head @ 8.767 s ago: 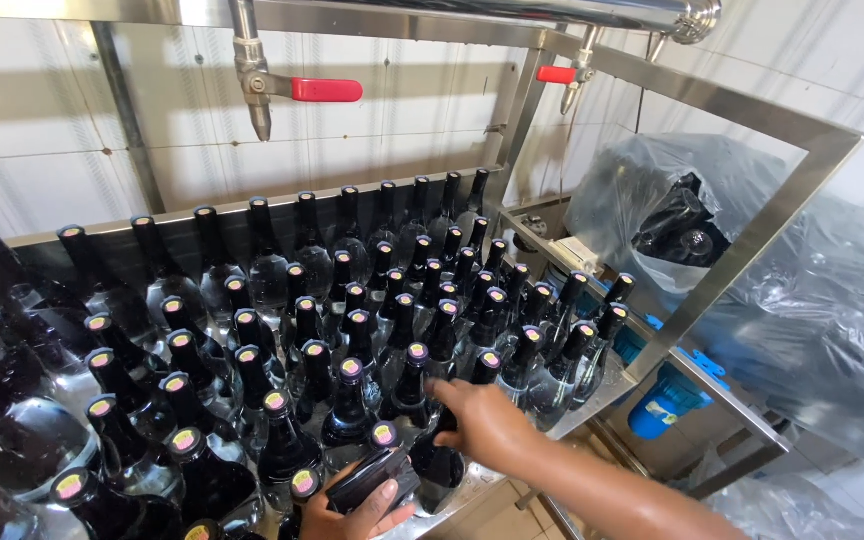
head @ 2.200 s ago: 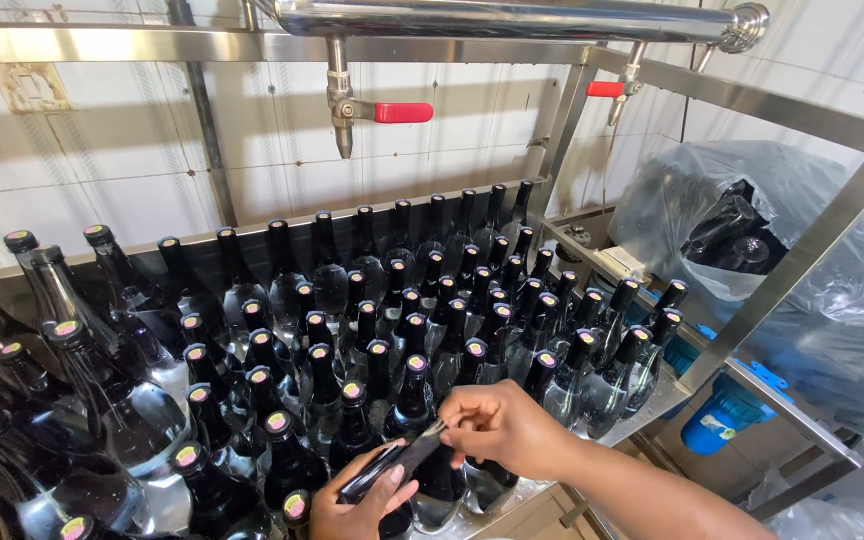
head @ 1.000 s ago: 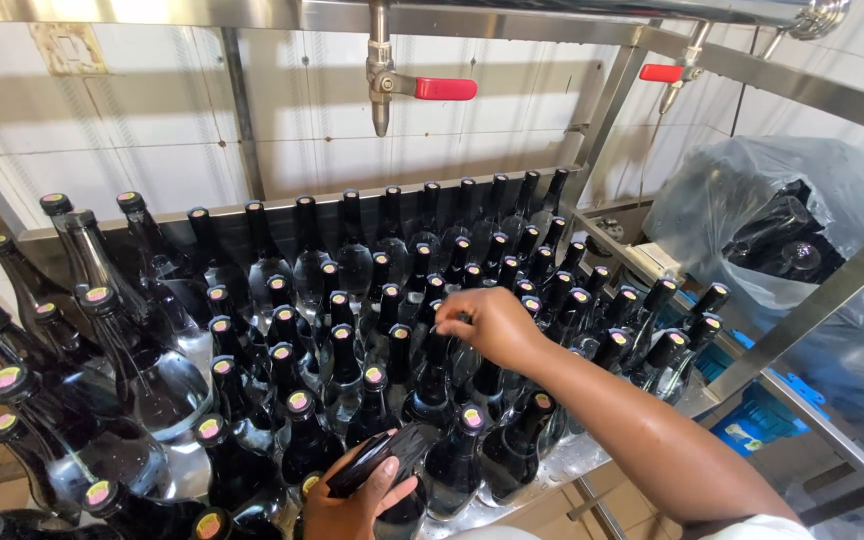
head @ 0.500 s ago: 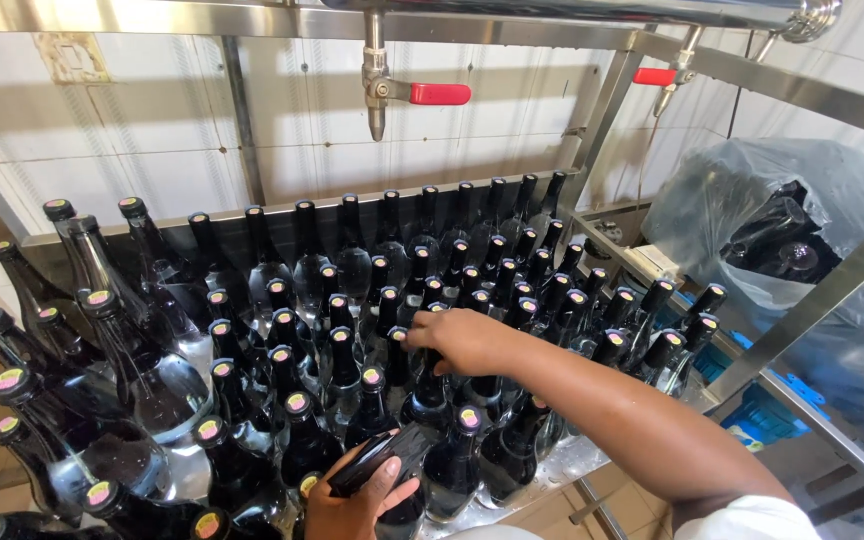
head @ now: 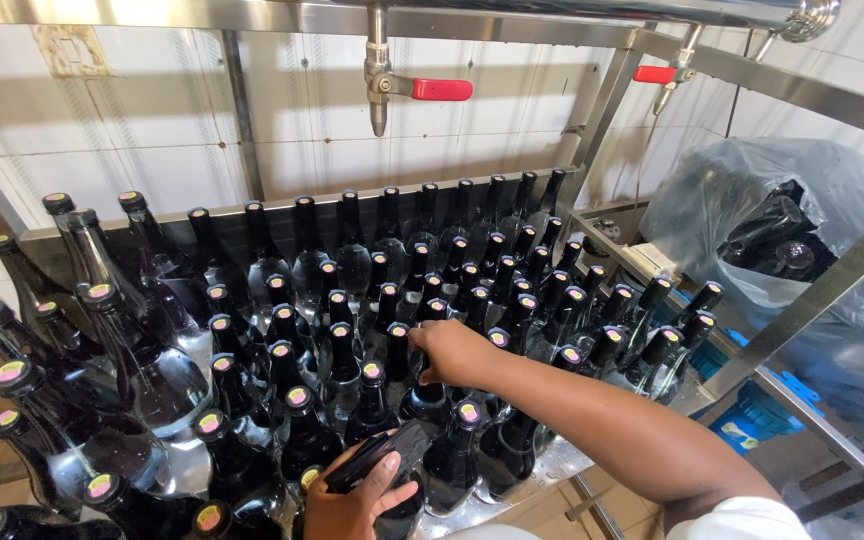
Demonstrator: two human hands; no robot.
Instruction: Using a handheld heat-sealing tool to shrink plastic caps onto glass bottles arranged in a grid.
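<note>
At the near edge, the left hand (head: 357,497) grips a small dark device (head: 384,457), flat and black, with the fingers wrapped over its top and the thumb under it. It sits just above the capped bottles (head: 304,430) at the near rim of the steel tray (head: 512,482), whose wet metal floor shows between the bottle bases.

A little farther in, the right hand (head: 455,352) reaches from the right, forearm stretched across the near rows. Its fingers are curled together, pinching at the mouth of one dark glass bottle (head: 420,385) in the middle of the crowd; whether they hold a cap there I cannot tell, since the fingertips hide the bottle top.

Around both hands stand many dark bottles, upright and touching, most topped with pink and yellow caps. On the left, larger bottles (head: 142,370) lean at a tilt against one another.

Farther off, the last row of bottles stands along the tray's back rail. To the right, a clear plastic bag (head: 752,200) holds more dark bottles, and a blue crate (head: 762,415) shows below it.

On the far side, a steel pipe frame carries two taps with red handles (head: 442,89) in front of a white tiled wall (head: 132,130).
</note>
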